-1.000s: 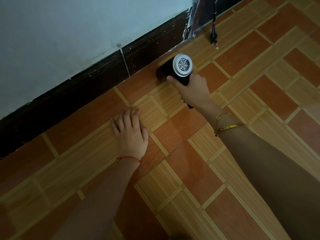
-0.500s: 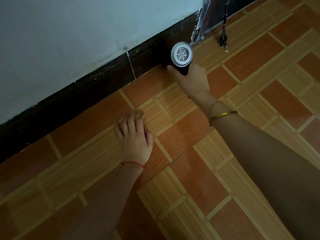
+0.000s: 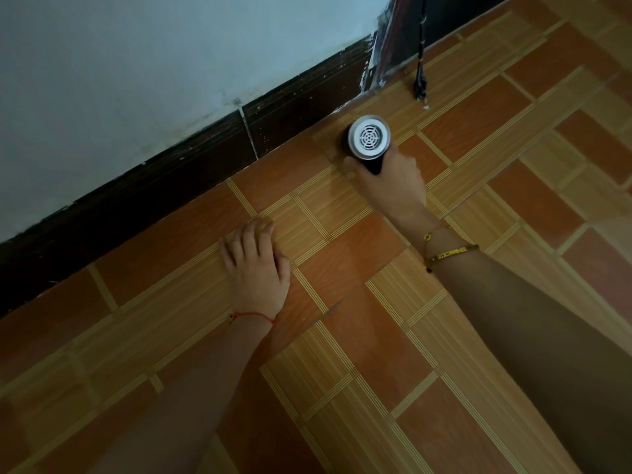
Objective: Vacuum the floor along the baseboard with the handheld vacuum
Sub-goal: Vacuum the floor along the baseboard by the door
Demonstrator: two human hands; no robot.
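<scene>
Right hand (image 3: 390, 181), centre-right of frame, fingers curled round black body of handheld vacuum (image 3: 368, 140); white round grille end faces camera. Vacuum sits upper centre, low over floor (image 3: 342, 261), just beside dark baseboard (image 3: 205, 172); nozzle end hidden. Gold bracelets (image 3: 448, 251) on right wrist. Left hand (image 3: 256, 268), centre-left, lies flat on floor tiles, fingers straight, holding nothing; red string (image 3: 253, 316) at wrist. Black plug (image 3: 420, 85) on cord, upper right, near baseboard end.
</scene>
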